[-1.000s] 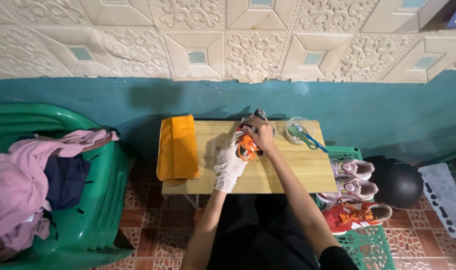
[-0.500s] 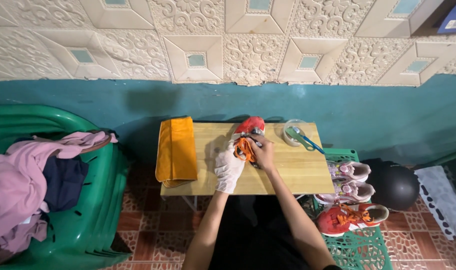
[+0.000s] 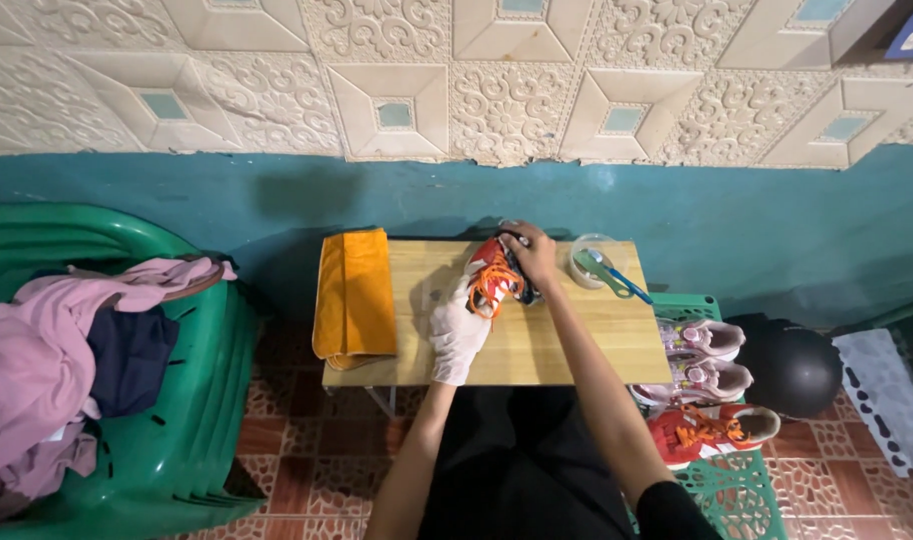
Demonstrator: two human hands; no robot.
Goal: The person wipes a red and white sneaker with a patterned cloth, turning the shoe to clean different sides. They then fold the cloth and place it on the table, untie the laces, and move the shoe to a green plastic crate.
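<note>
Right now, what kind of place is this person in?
Probably a room in a home, used for cleaning shoes. A small wooden table stands against a painted wall, clothes pile on a green plastic chair, and more shoes wait on a stool.

Blue box w/ white label (image 3: 912, 30), top right corner.

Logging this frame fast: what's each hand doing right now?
Left hand, gloved: closed on the red shoe, at its near end.
Right hand, bare: gripping the shoe's far end.
</note>
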